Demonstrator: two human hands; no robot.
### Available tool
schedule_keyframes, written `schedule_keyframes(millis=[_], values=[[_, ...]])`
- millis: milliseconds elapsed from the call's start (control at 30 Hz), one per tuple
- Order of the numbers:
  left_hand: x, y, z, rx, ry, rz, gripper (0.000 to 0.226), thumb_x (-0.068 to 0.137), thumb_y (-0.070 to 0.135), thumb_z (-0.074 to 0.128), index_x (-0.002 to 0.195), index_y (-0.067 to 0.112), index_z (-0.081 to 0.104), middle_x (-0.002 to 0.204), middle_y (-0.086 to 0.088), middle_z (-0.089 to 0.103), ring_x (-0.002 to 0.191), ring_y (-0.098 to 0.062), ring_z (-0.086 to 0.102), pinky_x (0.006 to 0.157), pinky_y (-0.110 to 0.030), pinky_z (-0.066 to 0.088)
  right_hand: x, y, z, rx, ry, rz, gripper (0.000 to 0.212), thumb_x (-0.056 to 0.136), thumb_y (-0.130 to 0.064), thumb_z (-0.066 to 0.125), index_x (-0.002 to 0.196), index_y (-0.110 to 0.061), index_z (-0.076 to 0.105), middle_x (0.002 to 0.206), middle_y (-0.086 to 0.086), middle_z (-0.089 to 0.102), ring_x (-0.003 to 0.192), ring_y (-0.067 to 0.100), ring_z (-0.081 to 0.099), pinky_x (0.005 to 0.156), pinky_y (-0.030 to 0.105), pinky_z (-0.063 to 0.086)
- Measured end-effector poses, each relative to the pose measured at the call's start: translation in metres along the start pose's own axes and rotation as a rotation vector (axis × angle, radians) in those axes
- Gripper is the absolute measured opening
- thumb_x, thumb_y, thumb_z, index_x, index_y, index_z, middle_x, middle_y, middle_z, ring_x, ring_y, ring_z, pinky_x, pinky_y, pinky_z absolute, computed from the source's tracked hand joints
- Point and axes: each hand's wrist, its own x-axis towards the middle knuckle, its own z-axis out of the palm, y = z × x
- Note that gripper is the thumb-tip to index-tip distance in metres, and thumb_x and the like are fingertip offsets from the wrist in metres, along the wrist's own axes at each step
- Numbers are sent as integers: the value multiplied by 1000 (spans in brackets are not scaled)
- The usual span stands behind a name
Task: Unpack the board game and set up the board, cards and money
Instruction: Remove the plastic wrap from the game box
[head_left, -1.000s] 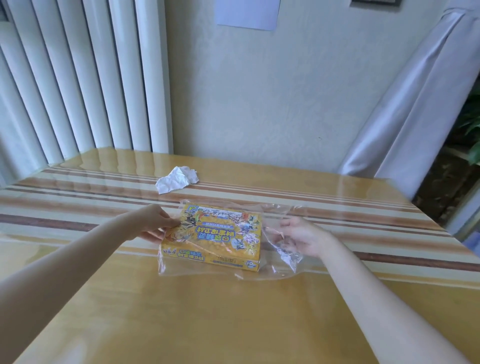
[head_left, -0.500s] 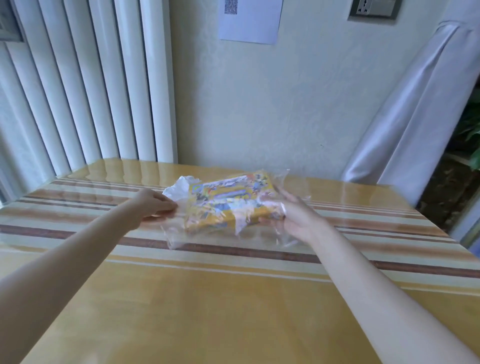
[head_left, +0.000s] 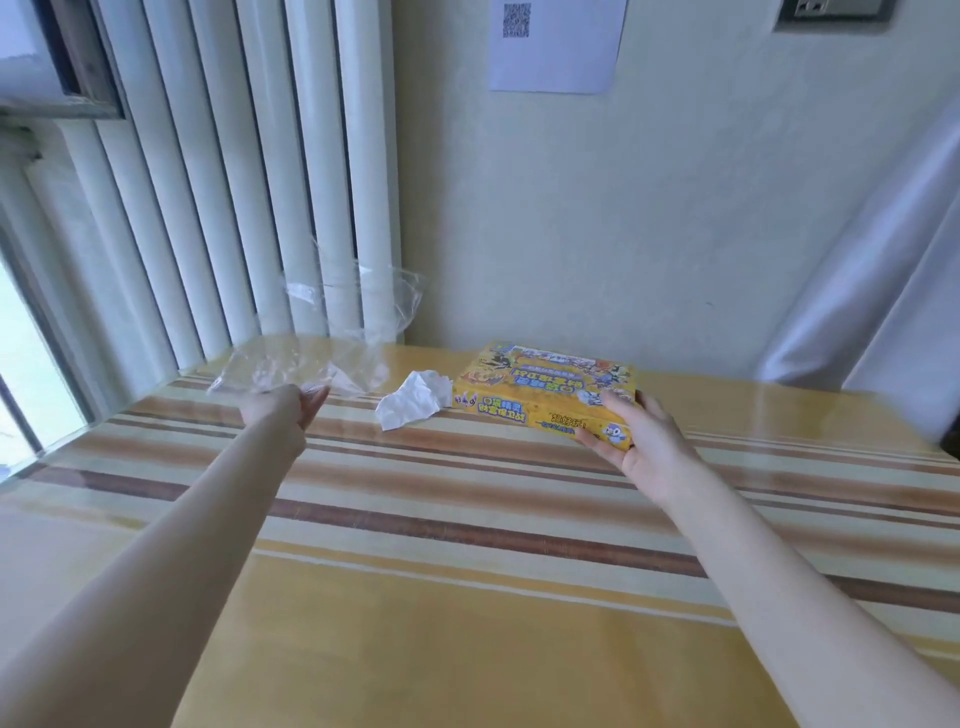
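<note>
The yellow board game box (head_left: 540, 392) with cartoon figures is out of its wrapper, above the far right part of the table. My right hand (head_left: 631, 441) grips its near right corner, thumb on top and fingers under. My left hand (head_left: 283, 408) reaches far left and holds the clear plastic wrapper (head_left: 332, 338), which billows up in front of the radiator. The box is closed; its contents are hidden.
A crumpled white tissue (head_left: 413, 402) lies on the table just left of the box. The striped yellow table (head_left: 467, 597) runs to a wall. White radiator pipes (head_left: 291, 182) stand behind at left, a grey curtain (head_left: 872, 260) at right.
The box has come out of the plastic wrapper. My left hand has pulled the wrapper away to the left, while my right hand has carried the box to the right.
</note>
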Motion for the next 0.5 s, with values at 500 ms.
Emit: schedule_keyframes(millis=[500], values=[[-45,-8,2,576,-282,65,25,95,11,50,118,2,49,104,-14,58,77,-23,63,69,-32,56,-14,31,12,-203,-109,96,57,86,-11,65,136,-28,44,129,5,56,104,25,60,51,26,54]])
